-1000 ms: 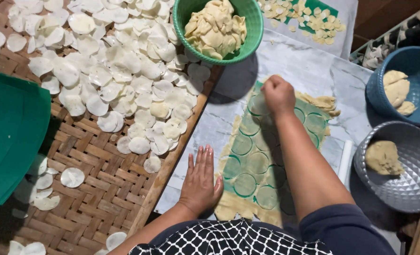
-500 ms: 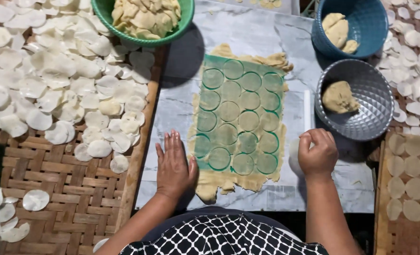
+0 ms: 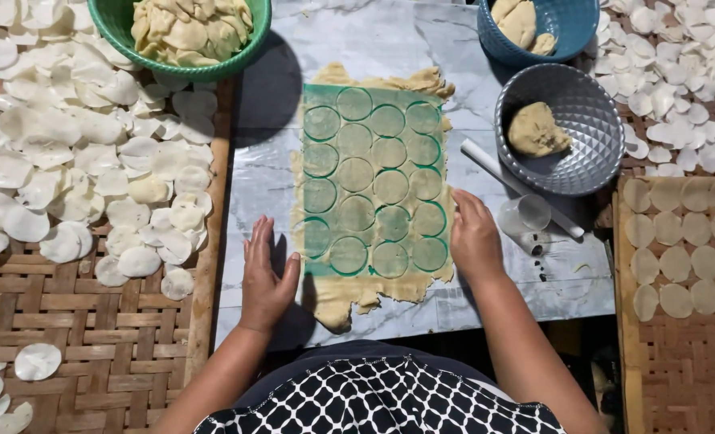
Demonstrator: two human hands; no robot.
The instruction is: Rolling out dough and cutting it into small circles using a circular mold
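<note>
A flat sheet of pale dough lies on a marble-patterned board, covered by a green plastic sheet pressed with several circles. My left hand rests flat on the board at the dough's lower left edge, fingers apart. At the green sheet's right edge, my right hand touches the sheet with curled fingers. A clear round cutter cup lies just right of that hand, beside a white rolling stick.
A green bowl of dough scraps stands at top left, a blue bowl and a grey bowl with a dough lump at top right. Woven bamboo trays on both sides hold several cut dough rounds.
My right hand moved from the lower right of the board up to the green sheet's right edge. The left hand stayed at the dough's lower left. The view shifted slightly.
</note>
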